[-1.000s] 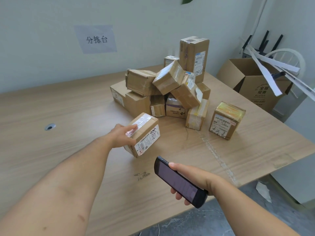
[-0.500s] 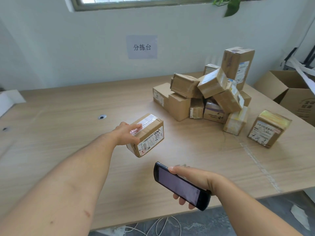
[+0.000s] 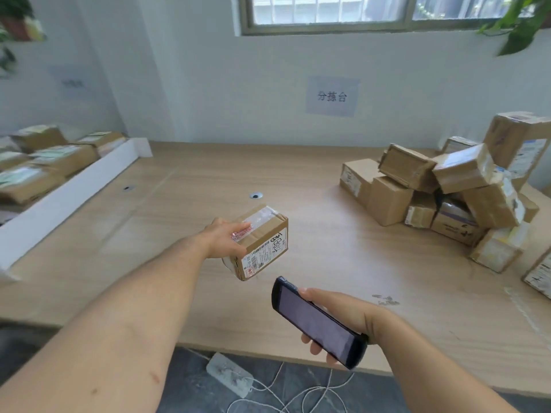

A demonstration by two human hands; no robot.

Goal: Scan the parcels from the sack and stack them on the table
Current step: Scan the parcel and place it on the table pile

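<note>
My left hand (image 3: pixel 226 238) grips a small cardboard parcel (image 3: pixel 262 245) from its left side and holds it just above the wooden table (image 3: pixel 328 263). The parcel's label with a barcode and black handwriting faces me. My right hand (image 3: pixel 337 317) holds a black handheld scanner (image 3: pixel 316 321) with its dark screen up, its tip just below and right of the parcel. A loose heap of brown parcels (image 3: pixel 447 186) lies at the table's far right.
A white divider board (image 3: pixel 68 189) runs along the table's left, with several flat parcels (image 3: pixel 38 162) beyond it. A power strip (image 3: pixel 229 374) and white cables lie on the floor under the near edge. A paper sign (image 3: pixel 332 96) hangs on the wall.
The view has swung left, so the heap now sits at the right edge and the left parcels appear. My left hand has carried the parcel leftward away from the heap; the scanner stays under it.
</note>
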